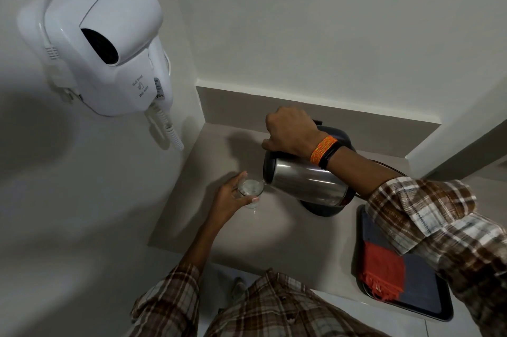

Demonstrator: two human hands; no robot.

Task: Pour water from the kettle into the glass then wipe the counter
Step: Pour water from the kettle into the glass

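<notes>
Right hand (290, 131) wrapped tight around the handle of a brushed-steel kettle (304, 183), tilted, spout at the rim of a clear glass (251, 190). Left hand (233, 199) curls closed around the glass, near the smooth grey worktop's (208, 158) middle. Fringed orange cloth (382, 271) lies on a dark rounded tray (428, 298) at the front right corner.

Right hand (290, 131) tips kettle (304, 183) into left-held glass (251, 189).

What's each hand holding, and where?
Right hand: kettle, gripped by its top handle, tilted. Left hand: glass, fingers around its side.
</notes>
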